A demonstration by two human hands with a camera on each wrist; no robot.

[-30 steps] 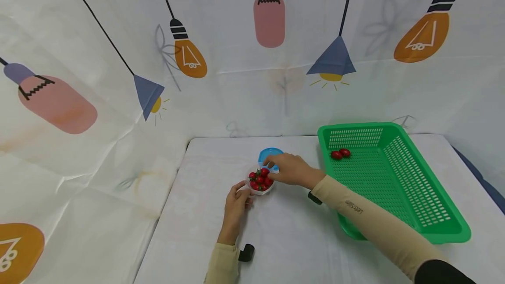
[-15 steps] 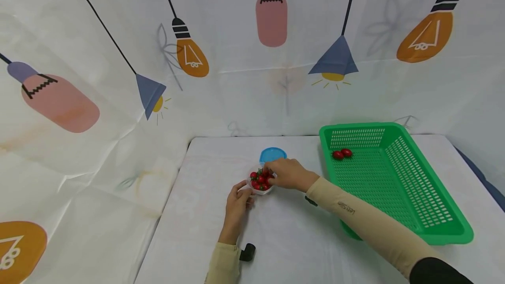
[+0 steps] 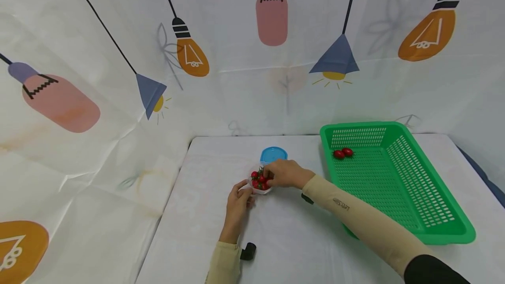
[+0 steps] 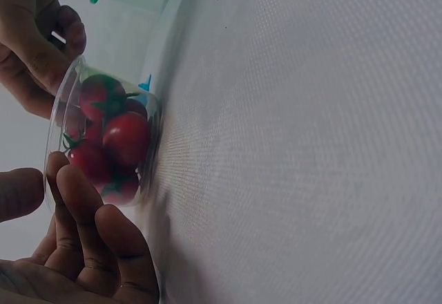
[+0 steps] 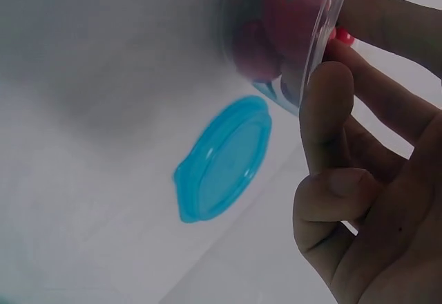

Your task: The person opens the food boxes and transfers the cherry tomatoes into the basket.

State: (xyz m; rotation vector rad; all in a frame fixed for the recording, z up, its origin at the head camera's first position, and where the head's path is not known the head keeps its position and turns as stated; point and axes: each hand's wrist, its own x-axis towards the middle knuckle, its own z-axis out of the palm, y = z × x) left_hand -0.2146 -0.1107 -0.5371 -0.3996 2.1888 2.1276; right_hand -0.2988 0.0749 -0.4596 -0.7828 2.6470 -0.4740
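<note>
Reaching lower with the grip of the right hand (image 3: 287, 174) than a second ago, away from above the round blue plastic lid (image 3: 274, 154) and down to the glossy red cherry tomatoes with green stems (image 4: 128, 138). Gathered, several together, inside a small, round, clear plastic cup (image 3: 262, 191), heaped close to its rim. Steadied at the cup's near left side with the grip of the left hand (image 3: 236, 209), pinching there with thumb by the rim and curled fingers against the outer wall. Bent over the opposite side with the right fingers (image 5: 328, 97), tips at the tomatoes; cannot tell from any view about one actually pinched between them. Judged by how things lie, only partway along: uncovered already, well filled, and being worked in at this moment, but not yet finished, with tomatoes in two separate places. Not capped either, with the lid lying just beyond the cup on the white cloth-covered tabletop (image 3: 213, 165). Matched, farther right, by just two more red tomatoes (image 3: 338, 154), side by side near the far left corner of a large, rectangular, green plastic basket with perforated walls (image 3: 449, 238). Backed, beyond all this, by a white sheet printed with hanging lamps and bulbs (image 3: 236, 100).
</note>
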